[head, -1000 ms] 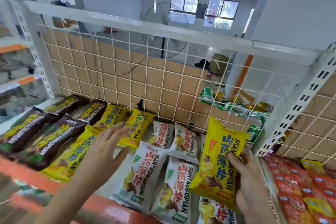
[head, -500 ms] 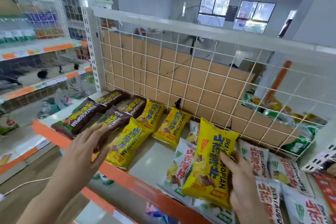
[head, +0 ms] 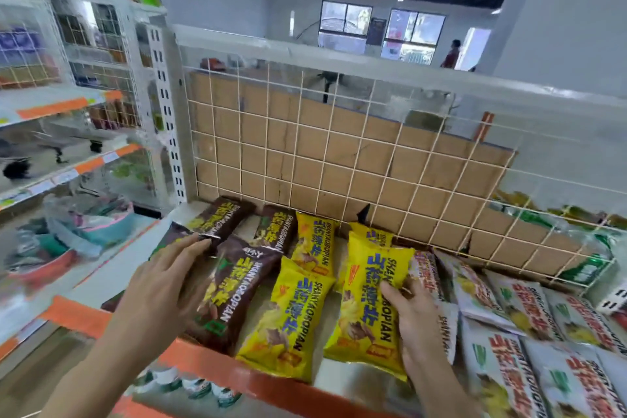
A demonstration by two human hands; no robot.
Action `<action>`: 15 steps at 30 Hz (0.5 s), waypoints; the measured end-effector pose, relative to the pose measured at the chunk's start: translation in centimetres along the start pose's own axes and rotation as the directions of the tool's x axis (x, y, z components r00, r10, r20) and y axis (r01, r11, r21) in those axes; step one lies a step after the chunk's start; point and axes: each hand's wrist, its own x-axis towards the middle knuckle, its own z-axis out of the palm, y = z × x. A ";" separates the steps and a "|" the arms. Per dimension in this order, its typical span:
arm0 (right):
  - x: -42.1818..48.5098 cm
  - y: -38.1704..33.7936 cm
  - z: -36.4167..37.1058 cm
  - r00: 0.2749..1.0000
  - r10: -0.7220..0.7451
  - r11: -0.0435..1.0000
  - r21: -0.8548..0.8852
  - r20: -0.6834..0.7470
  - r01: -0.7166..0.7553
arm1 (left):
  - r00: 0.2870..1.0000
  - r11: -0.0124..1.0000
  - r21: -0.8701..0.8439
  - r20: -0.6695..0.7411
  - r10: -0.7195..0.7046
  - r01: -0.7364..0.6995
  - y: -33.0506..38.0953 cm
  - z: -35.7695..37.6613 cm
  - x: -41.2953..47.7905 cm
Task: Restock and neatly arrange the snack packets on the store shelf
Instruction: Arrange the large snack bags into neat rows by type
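Gripping a yellow snack packet (head: pixel 369 302) at lower centre by its edge, right hand (head: pixel 412 312) seemingly slots it into its row on the shelf (head: pixel 210 366); left hand (head: pixel 163 285), fingers spread, empty, apparently steadies brown packets (head: pixel 234 285).

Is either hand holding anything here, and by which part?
The right hand grips a yellow packet by its right edge, thumb on the front. The left hand lies open over the brown packets, gripping nothing.
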 end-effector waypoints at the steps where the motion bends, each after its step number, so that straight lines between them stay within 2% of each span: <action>1: 0.0 0.3 0.5 1.000 -0.012 0.998 -0.062 -0.024 0.011 | 1.000 1.000 -0.007 0.013 0.009 -0.009 -0.7 0.1 0.3; 4: -0.4 1.2 1.5 0.995 -0.059 0.939 -0.343 -0.078 0.029 | 0.998 0.999 -0.032 0.047 0.040 -0.039 -2.3 0.3 1.1; 6: -1.2 1.2 2.2 0.994 -0.063 0.882 -0.471 -0.089 0.014 | 0.996 0.997 -0.047 0.062 0.061 -0.059 -3.2 0.5 1.5; 10: -2.2 1.2 3.4 0.992 -0.106 0.794 -0.606 -0.075 0.039 | 0.995 0.994 -0.091 0.083 0.061 -0.054 -4.7 1.2 2.0; 12: -2.4 1.1 3.7 0.984 -0.159 0.727 -0.684 -0.081 0.061 | 0.994 0.993 -0.106 0.090 0.061 -0.051 -5.1 1.5 2.1; 15: -2.6 0.9 4.0 0.985 -0.162 0.608 -0.792 -0.056 0.055 | 0.993 0.990 -0.133 0.105 0.061 -0.047 -5.6 1.6 2.2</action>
